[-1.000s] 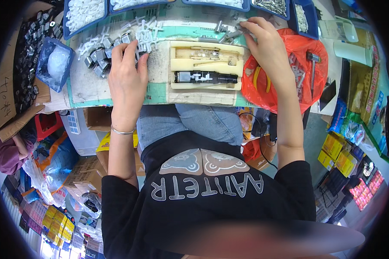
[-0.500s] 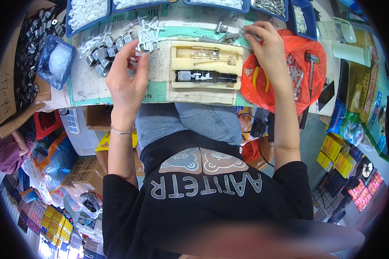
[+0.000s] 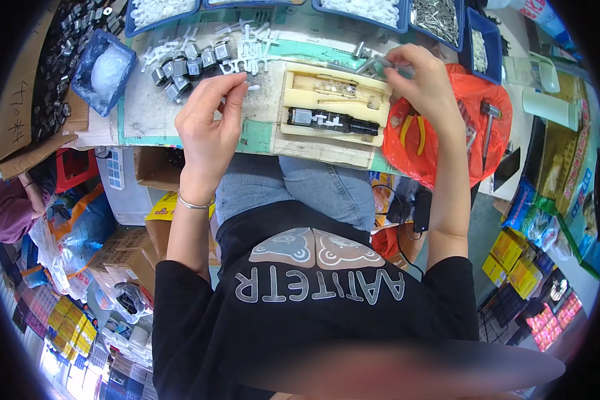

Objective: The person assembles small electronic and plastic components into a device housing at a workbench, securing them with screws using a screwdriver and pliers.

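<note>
My left hand [image 3: 212,123] is closed in a pinch above the worktable, with a small white plastic part [image 3: 253,87] at its fingertips. Just beyond it lie several silver-and-black motors [image 3: 193,65] and a pile of white plastic pieces [image 3: 250,47]. To the right, my right hand [image 3: 423,83] has thumb and fingers closing round one of the small grey cylindrical parts [image 3: 365,65] behind the fixture. Between the hands, a cream fixture [image 3: 333,100] holds a black assembly [image 3: 353,125] with a motor and white gears in its near slot.
Blue bins of white parts [image 3: 363,12] and screws [image 3: 437,20] line the far edge. A red plastic bag [image 3: 440,163] at right holds yellow-handled pliers [image 3: 420,135] and a hammer [image 3: 489,127]. At left stand a blue tray [image 3: 87,87] and a carton of motors [image 3: 13,107].
My left hand has drawn back from the motor pile, its fingers now pinched more tightly. My right fingers have come closer together at the grey parts. The whole view has shifted slightly.
</note>
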The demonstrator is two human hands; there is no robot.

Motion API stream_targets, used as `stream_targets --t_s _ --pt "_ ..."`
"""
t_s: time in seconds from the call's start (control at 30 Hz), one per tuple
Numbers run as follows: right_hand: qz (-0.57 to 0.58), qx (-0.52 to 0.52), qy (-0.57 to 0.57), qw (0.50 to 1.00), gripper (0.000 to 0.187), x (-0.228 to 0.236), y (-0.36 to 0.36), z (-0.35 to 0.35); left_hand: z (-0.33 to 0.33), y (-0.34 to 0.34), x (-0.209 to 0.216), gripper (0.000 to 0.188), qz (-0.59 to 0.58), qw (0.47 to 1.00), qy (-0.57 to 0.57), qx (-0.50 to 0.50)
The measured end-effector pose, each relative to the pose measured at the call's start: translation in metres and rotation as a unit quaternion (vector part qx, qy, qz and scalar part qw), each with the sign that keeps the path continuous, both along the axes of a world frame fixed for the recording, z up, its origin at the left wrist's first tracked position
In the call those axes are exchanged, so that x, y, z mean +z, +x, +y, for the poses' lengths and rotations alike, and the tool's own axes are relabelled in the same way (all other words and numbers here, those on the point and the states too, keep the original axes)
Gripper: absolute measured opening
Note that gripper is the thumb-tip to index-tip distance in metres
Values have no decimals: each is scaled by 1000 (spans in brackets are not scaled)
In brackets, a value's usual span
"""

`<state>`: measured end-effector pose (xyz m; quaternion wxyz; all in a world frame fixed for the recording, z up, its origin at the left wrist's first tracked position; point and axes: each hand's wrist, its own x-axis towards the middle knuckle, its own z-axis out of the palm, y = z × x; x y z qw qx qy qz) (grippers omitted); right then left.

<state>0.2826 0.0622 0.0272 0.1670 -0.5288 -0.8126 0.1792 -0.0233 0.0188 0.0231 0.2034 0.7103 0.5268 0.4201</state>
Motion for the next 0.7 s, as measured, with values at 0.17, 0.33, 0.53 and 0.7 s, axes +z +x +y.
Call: stream_targets --t_s 0.17,0.33,0.53,0.7 --pt "108 -113 -35 987 18 -4 0 -11 0 -6 -6 13 -10 999 32 11" --pt "122 -146 -22 982 17 -6 -5 -14 -3 -6 0 13 -38 999 -7 20" --pt "462 -281 -68 838 14 -12 15 -32 7 -51 7 13 -110 990 37 78" --pt "423 -272 -95 859 19 -13 21 -41 4 -71 16 13 -131 980 -52 137"
